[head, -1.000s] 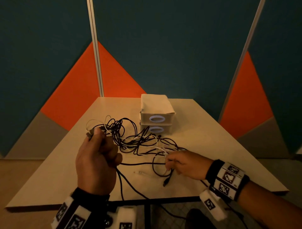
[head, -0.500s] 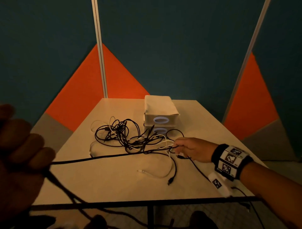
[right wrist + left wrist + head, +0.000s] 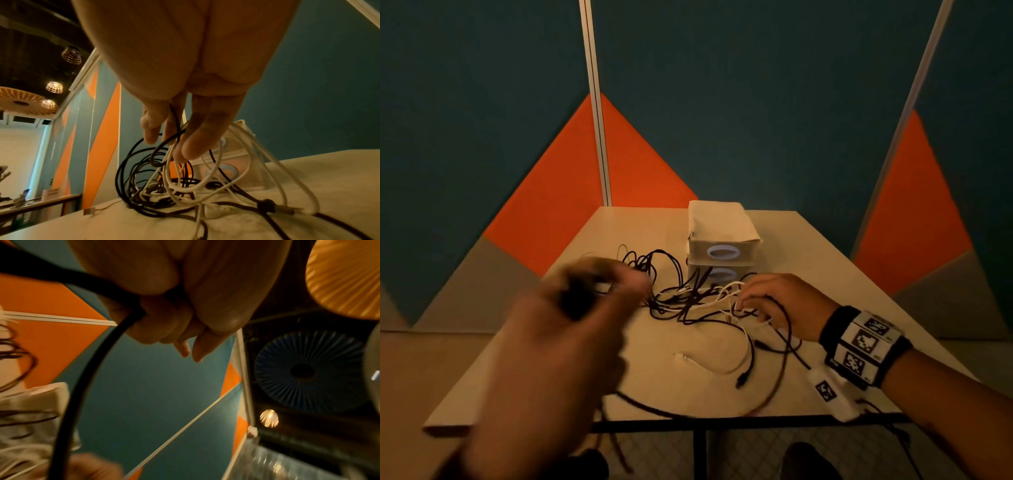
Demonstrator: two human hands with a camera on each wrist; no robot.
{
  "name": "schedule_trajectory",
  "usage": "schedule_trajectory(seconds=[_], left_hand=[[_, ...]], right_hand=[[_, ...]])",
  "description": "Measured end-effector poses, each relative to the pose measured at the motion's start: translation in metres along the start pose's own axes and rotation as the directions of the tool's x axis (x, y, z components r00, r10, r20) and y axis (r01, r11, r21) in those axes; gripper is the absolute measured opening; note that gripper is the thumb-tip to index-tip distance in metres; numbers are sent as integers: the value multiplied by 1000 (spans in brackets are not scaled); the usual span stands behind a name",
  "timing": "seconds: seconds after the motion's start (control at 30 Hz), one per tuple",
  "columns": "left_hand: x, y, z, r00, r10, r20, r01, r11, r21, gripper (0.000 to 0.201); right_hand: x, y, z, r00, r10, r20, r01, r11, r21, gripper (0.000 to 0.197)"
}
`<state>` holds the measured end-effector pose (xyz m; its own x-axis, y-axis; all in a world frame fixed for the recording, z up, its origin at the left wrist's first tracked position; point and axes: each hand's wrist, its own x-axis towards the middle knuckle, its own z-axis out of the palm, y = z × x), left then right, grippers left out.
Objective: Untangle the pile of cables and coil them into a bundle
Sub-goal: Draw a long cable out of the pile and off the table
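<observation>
A tangle of black and white cables (image 3: 681, 298) lies mid-table on the beige table (image 3: 825, 260). My left hand (image 3: 585, 298), blurred with motion, hovers above the table's near left. Its fingers are curled tight round a thick black cable (image 3: 90, 369). That black cable (image 3: 779, 373) sags in a loop along the front edge and runs up over my right hand (image 3: 753, 305). The right hand rests on the tangle's right side, where its fingers (image 3: 191, 146) hook and pinch black and white strands (image 3: 164, 162).
Two stacked beige boxes (image 3: 720, 236) with oval handles stand right behind the tangle. A loose white cable (image 3: 709, 366) with a plug lies toward the front. The table's front edge (image 3: 688, 423) is near my wrists; teal and orange walls close in behind.
My left hand swung back from the far left to above the table, still gripping the black cable, which went from taut to a slack loop. The right hand stayed on the tangle.
</observation>
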<state>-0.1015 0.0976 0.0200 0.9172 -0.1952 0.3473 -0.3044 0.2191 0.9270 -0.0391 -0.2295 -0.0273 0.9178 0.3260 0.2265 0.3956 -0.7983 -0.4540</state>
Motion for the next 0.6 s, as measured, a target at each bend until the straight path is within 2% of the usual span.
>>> schedule_trajectory(seconds=[0.03,0.07,0.1,0.17,0.2,0.33,0.4,0.53,0.6], left_hand=[[-3,-1,18,999,2,54,-5,998,69,16],[-2,-4,47,999,4,47,-12,987,163,17],[1,-18,61,993,16,115,-42,974,224,19],[17,-54,84,991,8,137,-61,921,385,32],[23,-64,90,992,-16,128,-39,910,413,39],[30,-91,114,969,-137,207,62,940,334,53],[32,-98,120,953,-177,247,99,949,298,47],[40,-106,113,928,-235,289,109,913,393,30],[42,-107,110,930,-238,281,100,898,429,27]], right_hand=[[0,-3,2,1000,-10,-3,10,1000,22,17],[0,-5,4,1000,-13,0,13,1000,29,17],[-1,-6,6,1000,-8,2,8,1000,19,17],[-5,-7,9,1000,-16,-13,16,1000,-13,16],[-7,-7,11,999,-20,-32,20,999,-27,15],[-14,-17,14,997,30,-70,-32,999,-33,16],[-16,-19,16,996,51,-74,-53,999,-13,12],[-18,-11,20,987,121,-102,-121,993,-1,35],[-19,-10,23,983,146,-114,-148,989,-10,34]])
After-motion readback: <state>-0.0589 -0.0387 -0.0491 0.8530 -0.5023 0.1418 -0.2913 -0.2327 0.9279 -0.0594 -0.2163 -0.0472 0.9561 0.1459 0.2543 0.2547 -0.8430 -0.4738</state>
